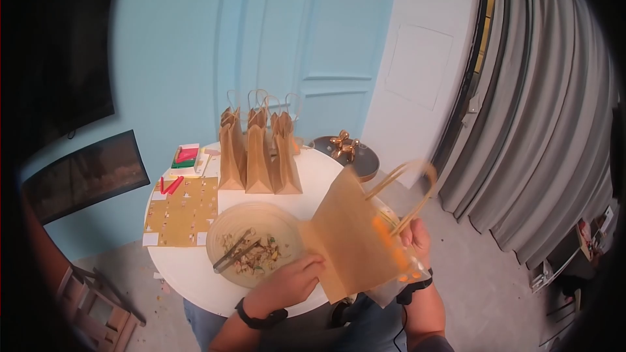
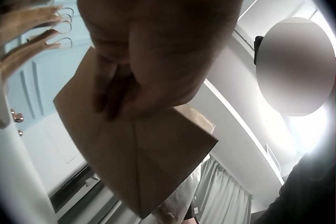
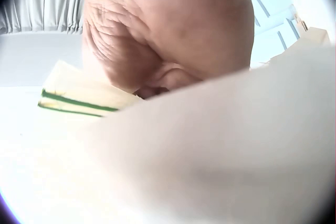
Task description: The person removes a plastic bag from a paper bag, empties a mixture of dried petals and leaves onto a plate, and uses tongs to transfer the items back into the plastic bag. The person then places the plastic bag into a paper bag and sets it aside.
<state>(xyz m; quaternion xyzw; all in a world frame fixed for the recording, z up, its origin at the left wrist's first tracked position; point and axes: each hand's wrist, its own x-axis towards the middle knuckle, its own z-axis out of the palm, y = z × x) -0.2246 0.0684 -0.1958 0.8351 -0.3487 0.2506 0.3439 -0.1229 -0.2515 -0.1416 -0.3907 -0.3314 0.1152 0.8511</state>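
Observation:
A brown paper bag [image 1: 355,238] with twisted handles is held tilted over the table's front right edge. My left hand [image 1: 293,283] grips it at its base, fingers curled against the paper in the left wrist view. At its mouth, my right hand [image 1: 419,241] has curled fingers on a clear plastic packet [image 1: 412,275] with orange patches, partly hidden behind the bag. A pale card with green stripes [image 3: 79,100] shows beside the right hand in the right wrist view. Left of the bag, a round bowl [image 1: 225,218] contains chopped food and tongs [image 1: 236,251].
Several upright paper bags [image 1: 261,163] stand at the back of the round white table [image 1: 319,186]. On its left lie a patterned brown sheet [image 1: 179,212], red sticks [image 1: 171,186] and a small box [image 1: 188,156]. A dark round stand [image 1: 368,160] bears a shiny copper-coloured figure [image 1: 344,145].

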